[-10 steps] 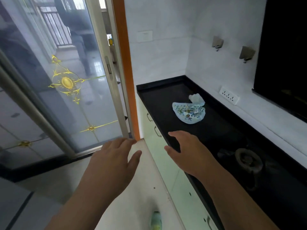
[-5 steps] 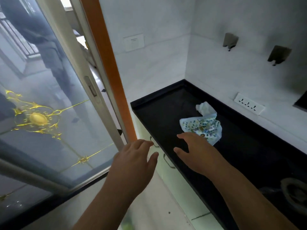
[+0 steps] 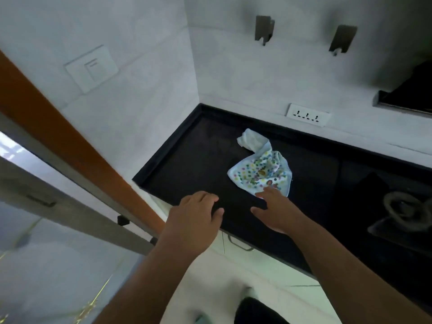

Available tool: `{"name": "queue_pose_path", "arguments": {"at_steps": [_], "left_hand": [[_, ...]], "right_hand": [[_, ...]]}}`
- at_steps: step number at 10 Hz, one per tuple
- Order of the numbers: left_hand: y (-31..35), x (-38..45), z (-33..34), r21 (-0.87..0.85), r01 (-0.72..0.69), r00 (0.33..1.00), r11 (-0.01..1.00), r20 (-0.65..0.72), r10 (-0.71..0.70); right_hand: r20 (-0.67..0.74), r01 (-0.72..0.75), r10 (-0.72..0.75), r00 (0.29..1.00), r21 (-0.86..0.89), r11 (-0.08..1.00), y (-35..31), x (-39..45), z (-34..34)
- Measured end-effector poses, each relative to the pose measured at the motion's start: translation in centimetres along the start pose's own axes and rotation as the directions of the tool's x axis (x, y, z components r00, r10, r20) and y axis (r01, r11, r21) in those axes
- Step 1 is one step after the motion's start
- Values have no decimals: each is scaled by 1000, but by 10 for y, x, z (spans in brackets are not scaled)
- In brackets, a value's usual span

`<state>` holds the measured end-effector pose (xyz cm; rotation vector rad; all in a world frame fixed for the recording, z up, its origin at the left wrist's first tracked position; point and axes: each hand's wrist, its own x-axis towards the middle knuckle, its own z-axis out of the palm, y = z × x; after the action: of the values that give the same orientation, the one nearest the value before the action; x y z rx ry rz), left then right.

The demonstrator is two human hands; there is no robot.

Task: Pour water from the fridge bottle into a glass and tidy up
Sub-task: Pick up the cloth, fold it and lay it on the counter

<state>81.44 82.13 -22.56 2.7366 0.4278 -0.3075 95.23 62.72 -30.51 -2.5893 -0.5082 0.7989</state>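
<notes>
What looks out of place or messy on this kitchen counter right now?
Only the dotted cloth: it lies crumpled and bunched on the black counter rather than folded or hung. The right hand reaches toward its near edge. No spill or damage shows, though the dark surface could hide wet patches.

The walls are pale grey tile. A black countertop (image 3: 194, 164) sits in the corner. White cabinet drawers (image 3: 264, 260) with metal handles are under it. On the back wall are a white power socket strip (image 3: 307, 114) and two metal hooks (image 3: 264, 29). A white light switch (image 3: 91, 68) is on the left wall, beside an orange door frame (image 3: 77, 146) and a glass sliding door (image 3: 46, 265).
</notes>
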Motion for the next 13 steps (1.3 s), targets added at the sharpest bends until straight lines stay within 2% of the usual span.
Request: {"name": "queue_pose_path", "arguments": {"at_steps": [1,2,3,5,6,7,8,9,10,11,12,13], "left_hand": [[-11,28,1,0,-37,999,999,15,37],[-20,56,-1,16,-41,998,999,42,40],[-26,78,-6,9,-42,997,999,63,42],[-40,116,-17,3,-62,996,998,59,62],[-46,127,-24,-25,-104,992,994,69,106],[-54,141,-31,-29,-159,984,987,76,160],[-60,159,-37,-32,-208,967,978,143,211],[-61,174,-39,-76,-239,938,968,239,251],[-58,186,-34,-112,-284,915,952,265,304],[-53,195,-24,-190,-305,886,933,303,351],[-57,212,1,-354,-209,880,912,339,333],[-51,215,19,-509,-102,868,855,374,327]], "right_hand": [[39,-90,87,995,60,994,5,48,15],[18,-132,131,991,50,990,9,106,29],[152,-198,193,969,19,980,4,138,36],[233,-232,255,938,-121,965,7,172,66],[131,-292,298,946,-60,954,8,168,67],[-11,-323,328,945,147,935,-7,162,48],[-256,-178,265,930,319,931,-35,138,13],[-423,-57,293,857,489,871,-69,102,-27],[-551,81,339,762,601,795,-102,64,-63],[-624,244,316,714,645,724,-136,23,-92],[-659,441,265,704,697,565,-167,-18,-105],[-682,501,280,675,703,504,-181,-54,-98]]}}
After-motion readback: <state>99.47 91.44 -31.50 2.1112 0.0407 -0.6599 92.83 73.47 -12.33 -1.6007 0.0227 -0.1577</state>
